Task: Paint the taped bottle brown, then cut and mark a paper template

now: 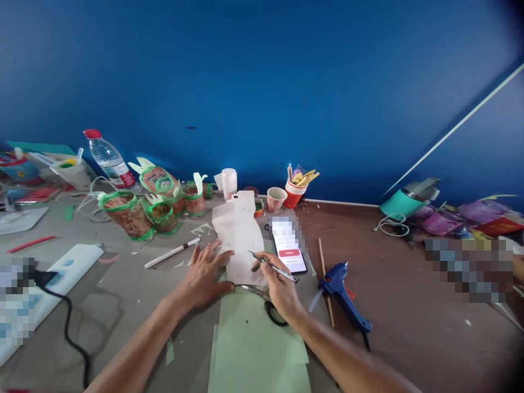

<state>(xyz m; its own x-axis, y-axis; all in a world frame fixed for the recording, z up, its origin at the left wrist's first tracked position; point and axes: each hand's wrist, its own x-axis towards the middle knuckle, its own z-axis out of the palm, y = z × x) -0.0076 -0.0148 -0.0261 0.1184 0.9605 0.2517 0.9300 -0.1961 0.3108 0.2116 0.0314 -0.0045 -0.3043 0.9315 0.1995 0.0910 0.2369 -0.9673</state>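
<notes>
In the head view a white sheet of paper (241, 234) with a cut, curved outline lies at the middle of the table. My left hand (207, 267) rests spread on its left edge, fingers apart. Between the fingers of my right hand (278, 281) is a silver pen (280, 270), its tip at the paper's surface. Scissors with black handles (275, 314) lie partly under my right hand. Pale green paper (257, 349) is spread below. A phone with a lit screen (289, 245) lies just right of the white paper.
A blue glue gun (344, 297) and a thin wooden stick (325, 278) lie at right. Several brown-and-green decorated cups (126, 215) stand at back left, near a water bottle (110, 161). A capped marker (172, 252) lies left. Paper cups (277, 200) stand against the blue wall.
</notes>
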